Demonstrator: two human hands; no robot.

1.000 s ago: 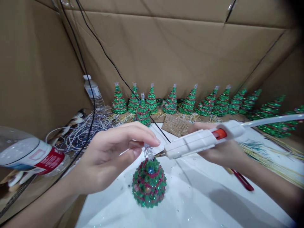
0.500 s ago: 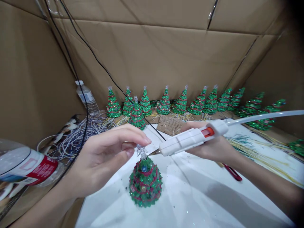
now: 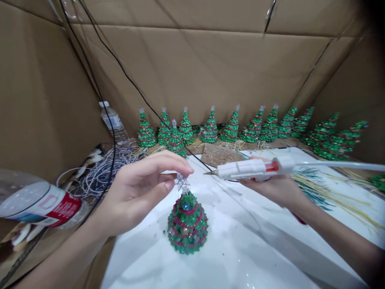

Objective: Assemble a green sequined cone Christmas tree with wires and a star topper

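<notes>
A small green glittery Christmas tree (image 3: 188,224) with red garland and beads stands upright on the white board in front of me. At its tip sits a clear plastic star (image 3: 182,182). My left hand (image 3: 144,188) is curled from the left, thumb and forefinger about the star, touching it at its side. My right hand (image 3: 270,186) is closed round a white glue gun (image 3: 243,169) with a thin metal nozzle and a red part in its body. The nozzle points left, a little away from the star. Most right fingers are hidden behind the gun.
Several finished-looking trees (image 3: 212,126) line the cardboard back wall. A tangle of wires (image 3: 99,170) and two plastic bottles (image 3: 64,210) are at left. Yellow and green wires (image 3: 327,188) lie at right. A brown cardboard piece (image 3: 221,155) lies behind; a black cable (image 3: 132,82) crosses the view.
The glue gun has drawn back from the star to the right, its nozzle now apart and higher. My left hand has stayed at the star. The view has shifted slightly.
</notes>
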